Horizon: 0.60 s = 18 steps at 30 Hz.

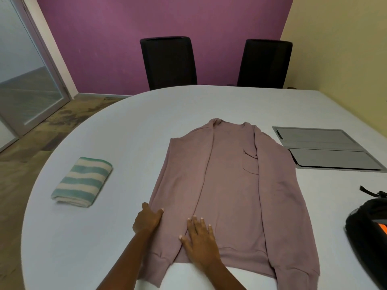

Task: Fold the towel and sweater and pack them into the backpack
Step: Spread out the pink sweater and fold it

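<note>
Both hands [147, 219] [200, 241] flat, fingers spread; sweater [230, 185] hem beneath them (towel [82, 182] well left)

- I can read no text, label, brand, number or sign anywhere in my view.
- The orange patch [382, 227] on the backpack [364, 237] is cut off at the edge; I cannot tell if it carries lettering.

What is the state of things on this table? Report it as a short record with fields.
towel: folded, left of the sweater, apart from it
sweater: flat on the table, sleeves running down its sides
left hand: rests on the sweater's left edge
right hand: pressed flat on the sweater near its hem
backpack: on the table, right of the sweater
</note>
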Each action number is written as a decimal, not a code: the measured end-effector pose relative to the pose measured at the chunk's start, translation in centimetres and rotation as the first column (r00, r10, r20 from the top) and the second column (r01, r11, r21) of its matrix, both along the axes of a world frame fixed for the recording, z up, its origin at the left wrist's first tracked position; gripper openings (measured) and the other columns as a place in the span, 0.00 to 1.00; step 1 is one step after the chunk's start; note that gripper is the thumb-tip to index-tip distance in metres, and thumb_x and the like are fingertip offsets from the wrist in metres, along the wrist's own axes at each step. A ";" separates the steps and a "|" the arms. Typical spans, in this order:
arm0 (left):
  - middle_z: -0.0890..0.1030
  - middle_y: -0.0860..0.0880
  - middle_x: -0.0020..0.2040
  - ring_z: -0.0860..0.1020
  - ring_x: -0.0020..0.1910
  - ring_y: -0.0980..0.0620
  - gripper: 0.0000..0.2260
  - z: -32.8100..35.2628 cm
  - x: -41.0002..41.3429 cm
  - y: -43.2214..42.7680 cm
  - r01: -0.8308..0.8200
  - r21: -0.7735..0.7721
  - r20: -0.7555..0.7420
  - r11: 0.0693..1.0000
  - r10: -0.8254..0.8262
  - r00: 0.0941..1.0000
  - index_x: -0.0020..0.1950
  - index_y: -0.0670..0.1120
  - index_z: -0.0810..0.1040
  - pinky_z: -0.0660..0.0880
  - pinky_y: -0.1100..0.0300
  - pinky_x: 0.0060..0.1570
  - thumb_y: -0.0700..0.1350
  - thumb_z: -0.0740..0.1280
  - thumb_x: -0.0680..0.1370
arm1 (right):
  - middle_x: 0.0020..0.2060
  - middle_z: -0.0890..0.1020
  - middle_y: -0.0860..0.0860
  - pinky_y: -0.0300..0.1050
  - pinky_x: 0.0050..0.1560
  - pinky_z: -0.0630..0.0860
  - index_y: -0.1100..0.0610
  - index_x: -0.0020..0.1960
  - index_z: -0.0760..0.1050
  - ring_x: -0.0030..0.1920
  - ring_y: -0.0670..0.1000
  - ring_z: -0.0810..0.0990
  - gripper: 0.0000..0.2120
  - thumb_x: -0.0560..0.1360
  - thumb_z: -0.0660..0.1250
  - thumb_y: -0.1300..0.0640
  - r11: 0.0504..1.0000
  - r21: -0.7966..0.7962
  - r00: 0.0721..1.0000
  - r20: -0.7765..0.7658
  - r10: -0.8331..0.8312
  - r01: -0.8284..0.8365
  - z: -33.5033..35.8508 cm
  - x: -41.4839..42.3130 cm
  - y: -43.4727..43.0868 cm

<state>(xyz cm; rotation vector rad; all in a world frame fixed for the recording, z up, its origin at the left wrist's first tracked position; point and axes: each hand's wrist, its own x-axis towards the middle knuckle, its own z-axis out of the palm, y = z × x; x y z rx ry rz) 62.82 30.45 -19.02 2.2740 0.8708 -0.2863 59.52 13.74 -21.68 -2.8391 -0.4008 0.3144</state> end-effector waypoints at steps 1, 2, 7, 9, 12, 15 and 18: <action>0.75 0.38 0.63 0.75 0.59 0.38 0.26 0.0 -0.6 -0.4 0.001 0.011 0.022 1.000 -0.001 1.000 0.69 0.39 0.60 0.72 0.48 0.58 0.53 0.63 0.78 | 0.51 0.84 0.51 0.54 0.61 0.68 0.52 0.53 0.81 0.50 0.54 0.84 0.37 0.79 0.34 0.41 0.999 -0.010 0.999 0.005 -0.047 0.047 -0.2 -0.2 -0.1; 0.74 0.38 0.64 0.75 0.60 0.38 0.28 -0.3 -1.2 -0.9 0.008 0.030 0.055 1.000 -0.010 0.998 0.72 0.40 0.56 0.73 0.48 0.59 0.51 0.61 0.79 | 0.52 0.84 0.54 0.59 0.64 0.60 0.53 0.52 0.83 0.51 0.57 0.83 0.38 0.79 0.34 0.40 0.994 -0.012 0.994 0.009 -0.108 0.108 -0.6 -0.2 -0.3; 0.68 0.37 0.69 0.72 0.64 0.40 0.30 -0.8 -3.0 -3.6 0.026 0.011 0.096 1.000 -0.027 0.995 0.77 0.46 0.46 0.68 0.48 0.65 0.58 0.51 0.80 | 0.72 0.62 0.62 0.76 0.61 0.56 0.52 0.73 0.62 0.71 0.66 0.61 0.43 0.72 0.30 0.30 0.907 -0.077 0.871 -0.256 -0.419 0.414 2.7 -0.3 -1.8; 0.68 0.37 0.69 0.70 0.66 0.38 0.32 -0.6 -3.0 -5.3 -0.094 -0.143 0.078 0.985 0.106 0.991 0.74 0.41 0.59 0.65 0.47 0.66 0.63 0.47 0.79 | 0.76 0.44 0.60 0.72 0.67 0.47 0.47 0.76 0.41 0.75 0.64 0.43 0.36 0.74 0.40 0.30 0.887 -0.091 0.844 -0.277 -0.459 0.453 2.7 0.0 -2.5; 0.71 0.37 0.68 0.71 0.65 0.39 0.30 -0.5 -2.9 -6.9 -0.033 -0.137 0.070 0.990 0.043 0.997 0.70 0.38 0.64 0.65 0.49 0.67 0.60 0.45 0.80 | 0.75 0.39 0.59 0.72 0.67 0.45 0.46 0.75 0.36 0.74 0.64 0.38 0.36 0.75 0.46 0.31 0.882 -0.091 0.826 -0.315 -0.467 0.463 2.5 1.0 -4.1; 0.76 0.41 0.62 0.76 0.59 0.44 0.22 -0.2 -2.7 -7.3 0.174 0.006 0.030 0.985 -0.174 0.984 0.67 0.40 0.68 0.72 0.52 0.63 0.52 0.47 0.82 | 0.75 0.35 0.58 0.74 0.66 0.45 0.44 0.75 0.35 0.73 0.65 0.36 0.38 0.74 0.48 0.30 0.922 -0.130 0.866 -0.316 -0.387 0.364 2.4 2.1 -5.7; 0.78 0.44 0.59 0.78 0.57 0.47 0.15 0.3 -2.3 -8.3 0.402 0.172 -0.050 0.899 -0.400 0.915 0.64 0.41 0.68 0.74 0.59 0.57 0.46 0.55 0.81 | 0.74 0.33 0.55 0.75 0.65 0.45 0.42 0.75 0.35 0.73 0.65 0.34 0.38 0.74 0.49 0.30 0.951 -0.150 0.892 -0.331 -0.308 0.272 2.3 3.2 -7.8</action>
